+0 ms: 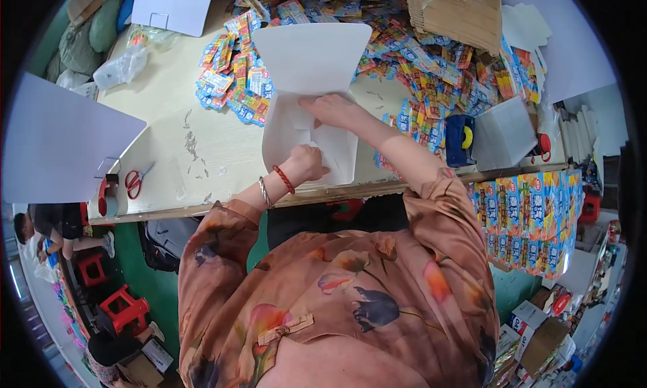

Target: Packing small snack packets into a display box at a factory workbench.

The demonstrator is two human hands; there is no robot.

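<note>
Head view: the left hand [307, 162] curls its fingers together inside the white box [310, 56]; whether they clamp anything, one cannot tell. Farther in, the right hand [334, 112] reaches across, fingers extended, close together. The box lies open on the table [229, 149], scissors [139, 179] leftward, packets [431, 71] heaped beyond; red stools [127, 310] stand behind, left.

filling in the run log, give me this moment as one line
white box: flap open | left hand: inside, near end | right hand: inside, far end | beyond: packets | left side: scissors
</note>
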